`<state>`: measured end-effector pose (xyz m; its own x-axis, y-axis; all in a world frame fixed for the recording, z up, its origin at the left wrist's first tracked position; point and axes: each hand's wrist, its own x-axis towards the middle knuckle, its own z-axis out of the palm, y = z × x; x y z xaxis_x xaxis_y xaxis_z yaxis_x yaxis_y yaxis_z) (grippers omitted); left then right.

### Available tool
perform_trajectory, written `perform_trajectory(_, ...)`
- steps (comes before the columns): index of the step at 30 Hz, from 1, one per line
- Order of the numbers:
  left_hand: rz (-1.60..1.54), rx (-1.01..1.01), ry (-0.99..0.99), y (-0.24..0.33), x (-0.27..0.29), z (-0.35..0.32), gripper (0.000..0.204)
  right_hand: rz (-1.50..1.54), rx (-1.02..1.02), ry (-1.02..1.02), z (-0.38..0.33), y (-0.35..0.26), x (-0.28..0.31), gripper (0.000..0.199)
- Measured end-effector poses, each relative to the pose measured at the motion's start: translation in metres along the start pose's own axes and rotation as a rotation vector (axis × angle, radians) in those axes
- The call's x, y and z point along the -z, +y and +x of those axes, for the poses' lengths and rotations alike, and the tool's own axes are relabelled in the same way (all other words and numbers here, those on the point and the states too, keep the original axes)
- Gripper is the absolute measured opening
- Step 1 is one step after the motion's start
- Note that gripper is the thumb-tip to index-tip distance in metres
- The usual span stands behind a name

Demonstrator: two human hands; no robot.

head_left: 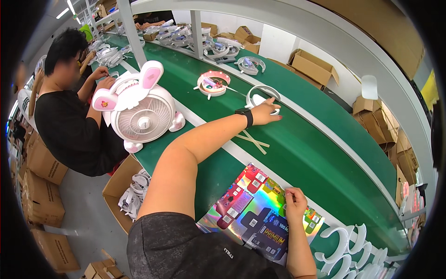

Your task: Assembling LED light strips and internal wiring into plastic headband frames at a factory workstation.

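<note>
Ring point(257, 99), white: on green desk point(320, 153), your left hand point(265, 111) upon it, grip unclear. Your right hand point(296, 201): fingers curled at shiny sheet point(253, 204), pinch unclear.

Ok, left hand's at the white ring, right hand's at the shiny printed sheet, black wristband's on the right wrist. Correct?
One error: head view shows the black wristband on the left, not right. Left hand at the white ring, right hand at the shiny printed sheet: both correct.
</note>
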<state>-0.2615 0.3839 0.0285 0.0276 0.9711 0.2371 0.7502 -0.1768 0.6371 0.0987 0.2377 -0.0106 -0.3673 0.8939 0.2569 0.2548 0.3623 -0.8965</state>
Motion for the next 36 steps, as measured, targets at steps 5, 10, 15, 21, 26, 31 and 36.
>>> perform_trajectory(5,0.712,0.244,0.174,-0.007,0.042,-0.009,0.084,-0.009,-0.034,0.015,0.0,-0.002,0.001,0.004)
perform_trajectory(10,0.648,0.786,0.487,-0.072,0.091,-0.044,0.063,-0.003,-0.054,0.03,0.002,0.004,0.002,0.005)
perform_trajectory(15,0.676,0.663,0.248,-0.096,0.103,-0.075,0.054,-0.002,-0.001,0.018,0.004,0.001,-0.003,0.005)
perform_trajectory(21,0.654,0.459,0.304,-0.057,0.095,-0.074,0.04,-0.059,0.019,0.023,0.004,0.001,-0.002,0.003)
perform_trajectory(26,0.223,0.312,0.43,0.039,0.111,-0.072,0.03,0.024,-0.131,-0.001,0.005,0.0,0.0,0.013)
perform_trajectory(31,0.043,0.123,0.375,0.138,0.124,-0.085,0.028,-0.078,-0.239,-0.193,0.012,-0.008,0.0,0.067)
perform_trajectory(36,-0.076,-0.059,0.272,0.22,0.115,-0.096,0.029,-0.309,0.042,0.06,0.036,-0.059,0.002,0.101)
